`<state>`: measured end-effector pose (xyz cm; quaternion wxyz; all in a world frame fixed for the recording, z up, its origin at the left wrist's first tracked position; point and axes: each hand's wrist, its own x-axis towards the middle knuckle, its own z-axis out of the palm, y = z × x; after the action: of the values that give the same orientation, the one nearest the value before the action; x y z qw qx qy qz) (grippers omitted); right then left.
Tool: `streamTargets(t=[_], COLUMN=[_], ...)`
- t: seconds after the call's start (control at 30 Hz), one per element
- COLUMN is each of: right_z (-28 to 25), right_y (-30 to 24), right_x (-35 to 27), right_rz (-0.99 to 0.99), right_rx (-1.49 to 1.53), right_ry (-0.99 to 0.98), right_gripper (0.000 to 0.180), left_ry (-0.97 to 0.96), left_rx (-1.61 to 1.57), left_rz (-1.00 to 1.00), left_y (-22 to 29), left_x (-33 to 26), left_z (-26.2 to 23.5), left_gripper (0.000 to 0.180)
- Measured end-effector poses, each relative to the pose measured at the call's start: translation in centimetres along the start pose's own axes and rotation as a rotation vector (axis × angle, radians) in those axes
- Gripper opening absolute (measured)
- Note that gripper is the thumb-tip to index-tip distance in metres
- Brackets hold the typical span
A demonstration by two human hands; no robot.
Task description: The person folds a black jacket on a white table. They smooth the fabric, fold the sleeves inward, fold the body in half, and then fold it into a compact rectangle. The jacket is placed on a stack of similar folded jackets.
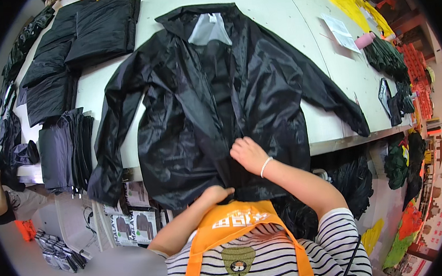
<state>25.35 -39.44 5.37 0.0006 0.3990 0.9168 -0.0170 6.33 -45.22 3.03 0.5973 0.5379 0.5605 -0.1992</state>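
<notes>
so the black jacket [218,102] is spread flat on its back with the front facing up, and its long axis runs straight away from the fingers, collar at the far end, hem hanging over the near edge of the white tabletop [284,24] right at the person's waist. right hand [248,154] sits on the front of the jacket just beside the zipper line, fingers curled down and pinching or pressing the fabric there, can't tell which since the fingertips are tucked under. left hand [216,194] is lower and closer to the body, down at the hem, closed around a bunch of the black cloth just above the orange apron [238,230]. so both hands are on the near end of the thing, right one further up it, and everything else of the jacket lies beyond the fingers. sleeves fan out to either side, the one to the left of the fingers drooping off the tabletop edge, the one to the right lying slanted across the surface. further off to the left there are stacks of folded black garments [88,34], and some dark folded pieces hung over the edge. off to the right past the sleeve, a sheet of paper [341,32] and a pink roll [365,40], then more dark green clothes piled up. another person [3,202] is crouched low on the floor way off to the left
</notes>
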Motion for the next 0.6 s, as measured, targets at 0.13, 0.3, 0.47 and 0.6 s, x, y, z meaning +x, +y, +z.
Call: streamTargets(t=[0.13,0.3,0.47,0.6], right_z=[-0.6,-0.8,-0.4,1.1], right_y=[7.8,12.9,17.6,24.5], right_x=[7.9,15.0,19.5,22.4], right_rz=[0.079,0.399,0.674,0.602], right_rx=[-0.191,0.029,0.23,-0.13], right_ry=[0.037,0.007,0.147,0.139], right_gripper=[0.01,0.023,0.023,0.024], left_ry=[-0.023,-0.179,-0.414,-0.478], left_rx=[0.144,0.215,0.278,0.03], left_rz=[0.102,-0.061,0.2,0.538], left_y=[-6.2,-7.0,-10.6,-3.8], left_x=[4.4,3.3,1.0,-2.7], left_z=[5.2,5.0,1.2,-12.0], left_gripper=[0.065,0.083,0.07,0.037])
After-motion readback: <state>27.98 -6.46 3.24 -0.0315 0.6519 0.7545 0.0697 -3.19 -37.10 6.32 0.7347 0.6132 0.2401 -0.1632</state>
